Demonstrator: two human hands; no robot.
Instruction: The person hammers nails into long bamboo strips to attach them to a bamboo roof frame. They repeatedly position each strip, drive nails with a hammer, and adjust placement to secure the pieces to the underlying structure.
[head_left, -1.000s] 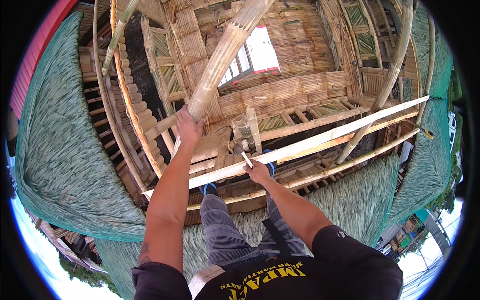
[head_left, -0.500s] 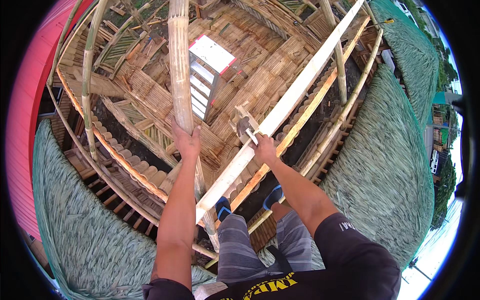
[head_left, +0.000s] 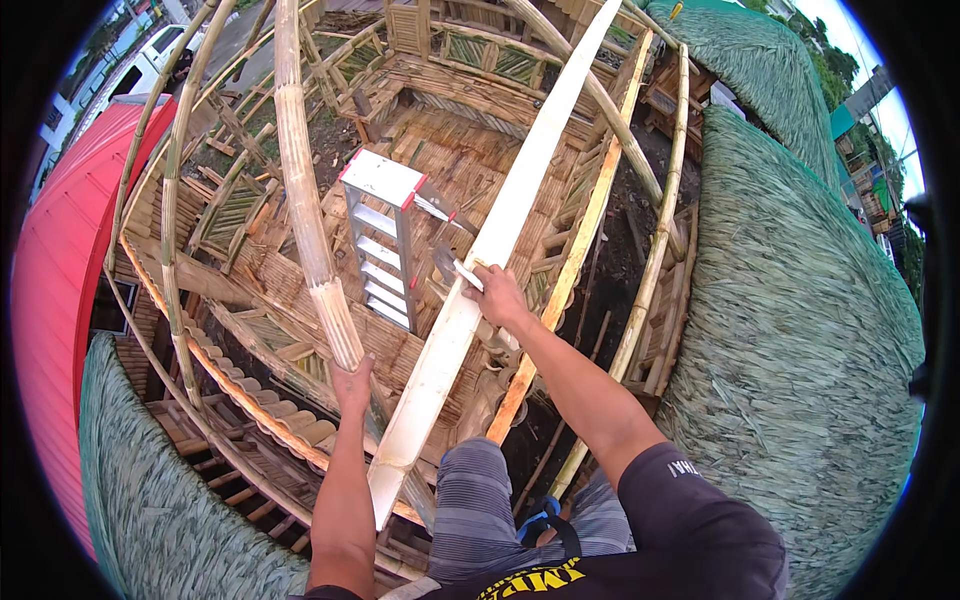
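My left hand (head_left: pixel 352 386) is closed round the lower part of a thick bamboo pole (head_left: pixel 300 190), which leans up and away from me. In my right hand (head_left: pixel 500 298) is a hammer (head_left: pixel 467 275) with a pale handle. Its curved dark head points left, over a long pale plank (head_left: pixel 515 205). This plank slants from beside my left forearm up to the far right. The hammer and my right hand are at the plank's edge; whether they press on it I cannot tell. My right fingers wrap the handle, partly hidden.
Below stands a stepladder (head_left: pixel 385 245) on the split-bamboo floor (head_left: pixel 435 150). Bamboo rails (head_left: pixel 655 275) and a yellowish beam (head_left: pixel 580 240) run along the right. Thatched roofs (head_left: pixel 790 300) lie on both sides, with a red roof (head_left: pixel 75 250) at far left. My legs are amid the framework.
My view has tilted up, showing more of the far side and a white vehicle. My left hand keeps its hold on the pole, and the hammer stays in my right hand by the plank.
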